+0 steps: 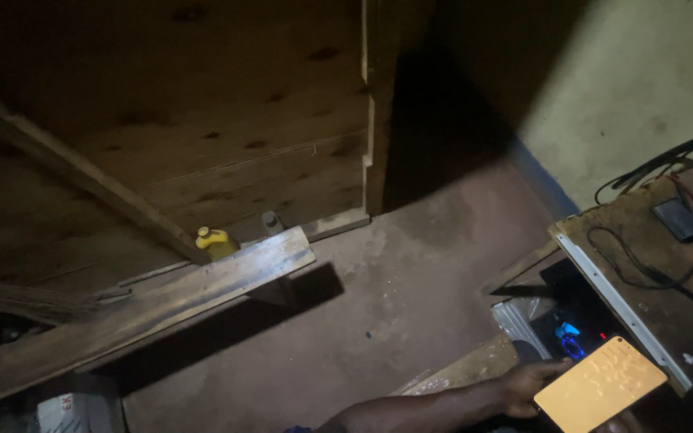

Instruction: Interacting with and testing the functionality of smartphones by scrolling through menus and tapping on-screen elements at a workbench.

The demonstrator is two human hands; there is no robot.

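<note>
Left hand [535,385]: an orange card [600,385] is pinched at its left edge.
Right hand: unseen.
Card: held just below the bench [643,240].
Yellow bottle [216,242]: well left of the bench.

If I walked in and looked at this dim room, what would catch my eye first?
Most likely the bright orange card at the lower right, held in a hand beside a wooden workbench strewn with black cables. Next, the small yellow bottle on the floor at the foot of the big wooden door, just behind a long plank that lies slanting across the left side.
</note>
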